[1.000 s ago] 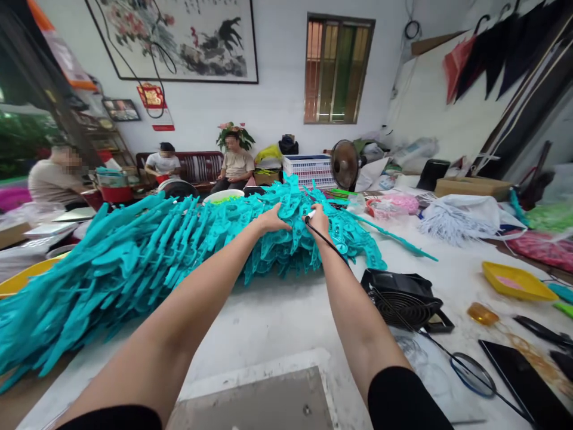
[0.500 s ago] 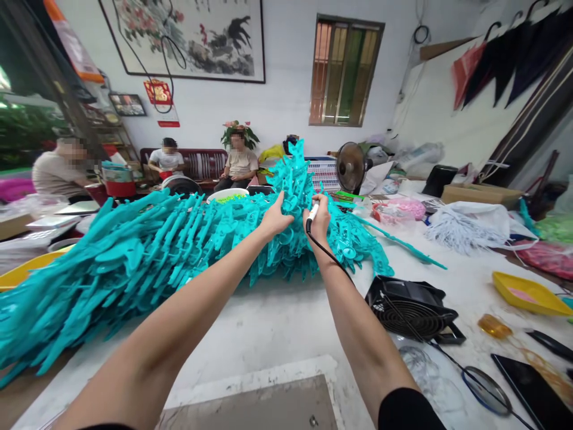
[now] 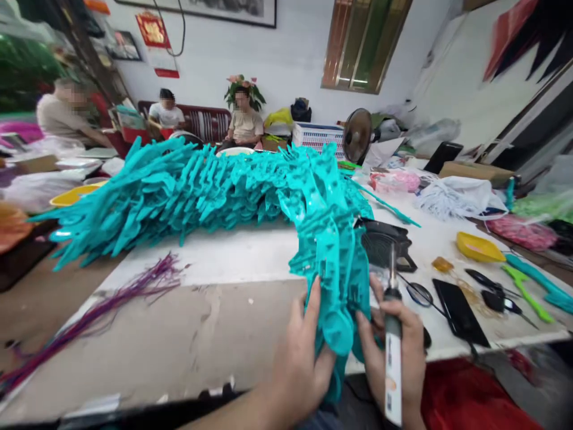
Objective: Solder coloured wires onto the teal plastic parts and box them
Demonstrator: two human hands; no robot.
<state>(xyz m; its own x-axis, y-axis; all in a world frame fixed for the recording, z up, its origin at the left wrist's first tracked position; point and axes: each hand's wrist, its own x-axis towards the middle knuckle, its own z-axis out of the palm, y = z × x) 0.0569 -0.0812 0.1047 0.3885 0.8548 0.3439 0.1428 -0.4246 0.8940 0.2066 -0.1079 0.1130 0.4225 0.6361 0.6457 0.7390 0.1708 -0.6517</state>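
My left hand (image 3: 298,358) grips the bottom of a teal plastic bunch (image 3: 333,280), close to me at the worktop (image 3: 201,322) edge. My right hand (image 3: 396,352) is closed around a white pen tool (image 3: 393,358), tip up, just right of the bunch and touching it. The tool has a small label, too blurry to read. A red paper with gold writing (image 3: 153,28) hangs on the far wall, but I cannot read it. Behind the bunch lies a big teal pile (image 3: 179,191). Right of the bunch are a black fan (image 3: 382,242), a dark phone (image 3: 459,310) and a yellow tray (image 3: 478,248). Purple strands (image 3: 111,301) lie far left of the bunch.
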